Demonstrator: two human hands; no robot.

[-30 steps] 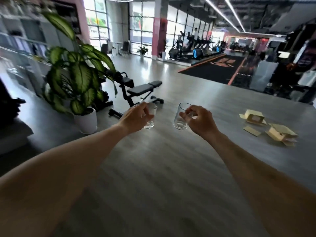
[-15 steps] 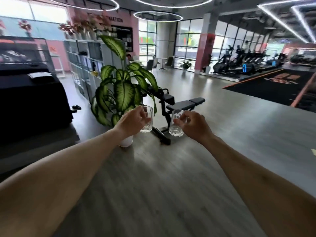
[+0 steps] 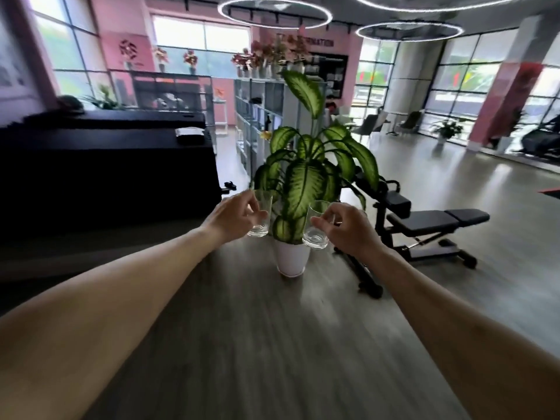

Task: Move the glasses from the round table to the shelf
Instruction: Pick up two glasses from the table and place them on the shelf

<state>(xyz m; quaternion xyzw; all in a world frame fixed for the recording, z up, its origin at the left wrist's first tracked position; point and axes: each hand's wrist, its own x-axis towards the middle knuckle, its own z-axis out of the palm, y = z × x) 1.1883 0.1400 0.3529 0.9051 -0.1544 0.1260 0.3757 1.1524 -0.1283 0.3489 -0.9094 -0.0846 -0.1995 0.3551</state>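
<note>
Left hand [image 3: 231, 218]: extended forward on a bare arm, fingers wrapped around the left glass [image 3: 261, 218], a clear empty tumbler held upright in the air above the floor.

Right hand [image 3: 351, 228]: extended forward on a bare arm, thumb and fingertips closed on the upper wall of the right glass [image 3: 316, 225], a matching clear empty tumbler tipped slightly to the left. The two glasses are near each other but apart, with leaves showing between them.

Potted plant [image 3: 306, 177]: large variegated green leaves in a white pot [image 3: 291, 257] standing on the grey wood-look floor [image 3: 257, 344], directly beyond both glasses.

Shelf unit [image 3: 260, 116]: grey open-compartment shelving behind the plant, in the middle distance; small dark items sit in some compartments, too blurred to name. Vases of pink and red flowers [image 3: 269, 57] stand in a row along its top.

Black counter [image 3: 106, 165]: long dark surface to the left, with a flat dark item resting near its right-hand end.

Weight bench [image 3: 424, 222]: black padded bench on a black frame, on the floor right of the plant and just beyond the right hand.

Surroundings: pink walls, tall windows, ring-shaped ceiling lights [image 3: 274, 12], chairs and a second potted plant [image 3: 447, 128] far right. The round table is not in view.
</note>
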